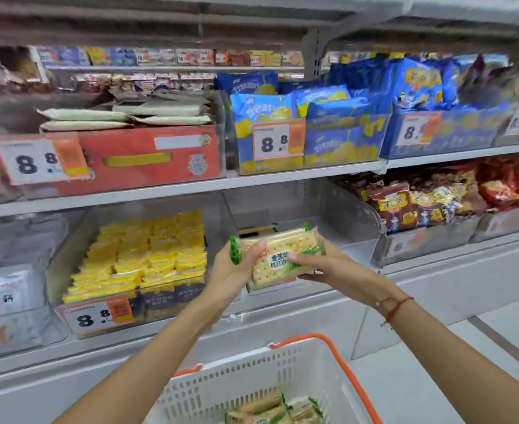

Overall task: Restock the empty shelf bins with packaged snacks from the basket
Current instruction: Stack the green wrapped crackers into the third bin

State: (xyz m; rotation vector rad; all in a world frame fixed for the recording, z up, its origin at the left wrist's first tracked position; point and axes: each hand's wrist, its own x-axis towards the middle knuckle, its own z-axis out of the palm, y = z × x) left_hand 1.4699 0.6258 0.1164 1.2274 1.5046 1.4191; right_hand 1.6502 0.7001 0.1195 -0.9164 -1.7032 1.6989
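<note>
Here, a pack of crackers (278, 258) is held before the empty clear bin (353, 215) on the lower shelf, left hand (237, 267) and right hand (325, 264) both curled round it, forearms stretched over the basket (252, 371), apparently about to set it inside.

White metal store shelving (191, 186) with orange price tags (270, 142), pale floor (435, 377) below.

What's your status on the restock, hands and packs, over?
Left hand and right hand both gripping cracker packs, in front of the near-empty clear bin. More packs in the basket. Nothing blocking the bin.
</note>
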